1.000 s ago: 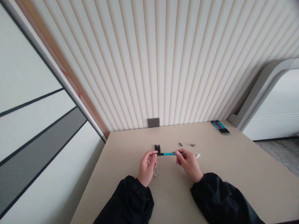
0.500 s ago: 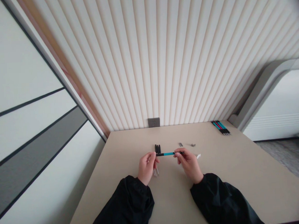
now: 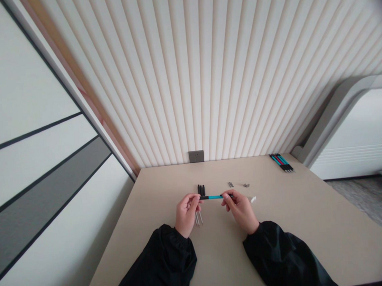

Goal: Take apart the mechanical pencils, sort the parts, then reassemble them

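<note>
A blue and black pen [image 3: 215,197] is held level above the table between my two hands. My left hand [image 3: 186,212] pinches its black end, and the tip there is hidden by the fingers. On the other end, my right hand [image 3: 238,208] is closed around the dark part beside the blue barrel. Just behind the pen lie several short black pen grips [image 3: 201,189]. Thin pale pen refills [image 3: 199,218] lie close to my left hand, partly covered by it. A small white piece [image 3: 253,199] shows beside my right hand.
Small grey metal parts [image 3: 231,184] and another little cluster of metal bits [image 3: 246,185] lie farther back on the beige table [image 3: 167,177]. Several pens [image 3: 281,163] rest in a row at the back right. A dark socket [image 3: 196,156] sits on the ribbed wall.
Both hands keep their hold on the pen. My right hand has shifted very slightly left, and the fingers have moved a little.
</note>
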A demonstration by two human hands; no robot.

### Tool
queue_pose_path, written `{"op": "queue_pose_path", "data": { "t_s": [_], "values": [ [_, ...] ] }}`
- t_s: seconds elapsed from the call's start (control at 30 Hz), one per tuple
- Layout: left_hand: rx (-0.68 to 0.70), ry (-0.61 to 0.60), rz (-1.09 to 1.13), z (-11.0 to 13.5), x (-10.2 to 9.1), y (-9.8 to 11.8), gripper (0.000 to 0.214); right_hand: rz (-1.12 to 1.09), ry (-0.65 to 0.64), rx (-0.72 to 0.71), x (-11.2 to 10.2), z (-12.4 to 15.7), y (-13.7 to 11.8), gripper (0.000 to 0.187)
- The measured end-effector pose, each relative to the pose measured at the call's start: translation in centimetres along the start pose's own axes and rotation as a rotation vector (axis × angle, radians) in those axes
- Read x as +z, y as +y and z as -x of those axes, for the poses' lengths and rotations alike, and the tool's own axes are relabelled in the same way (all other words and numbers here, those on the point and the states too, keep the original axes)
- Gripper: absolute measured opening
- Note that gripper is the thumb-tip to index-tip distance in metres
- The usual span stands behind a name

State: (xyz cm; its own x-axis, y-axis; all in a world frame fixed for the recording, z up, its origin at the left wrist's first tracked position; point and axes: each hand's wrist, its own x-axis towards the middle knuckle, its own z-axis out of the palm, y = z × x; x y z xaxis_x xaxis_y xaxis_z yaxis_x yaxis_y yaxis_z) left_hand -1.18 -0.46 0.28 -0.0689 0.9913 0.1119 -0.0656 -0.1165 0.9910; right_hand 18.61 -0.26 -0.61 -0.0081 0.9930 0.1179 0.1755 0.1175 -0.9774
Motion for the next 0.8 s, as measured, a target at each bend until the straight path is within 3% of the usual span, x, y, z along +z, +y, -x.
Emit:
{"op": "queue_pose_path", "data": {
  "t_s": [0.27,0.8],
  "values": [
    [0.014,0.004,0.082,-0.3,-0.1,-0.4,0.032,-0.084,-0.038,-0.092,0.1,0.1,0.5,0.035],
    [0.06,0.002,-0.015,-0.4,-0.7,-0.2,0.031,-0.113,-0.074,-0.004,0.1,0.0,0.7,0.041]
  ]
}}
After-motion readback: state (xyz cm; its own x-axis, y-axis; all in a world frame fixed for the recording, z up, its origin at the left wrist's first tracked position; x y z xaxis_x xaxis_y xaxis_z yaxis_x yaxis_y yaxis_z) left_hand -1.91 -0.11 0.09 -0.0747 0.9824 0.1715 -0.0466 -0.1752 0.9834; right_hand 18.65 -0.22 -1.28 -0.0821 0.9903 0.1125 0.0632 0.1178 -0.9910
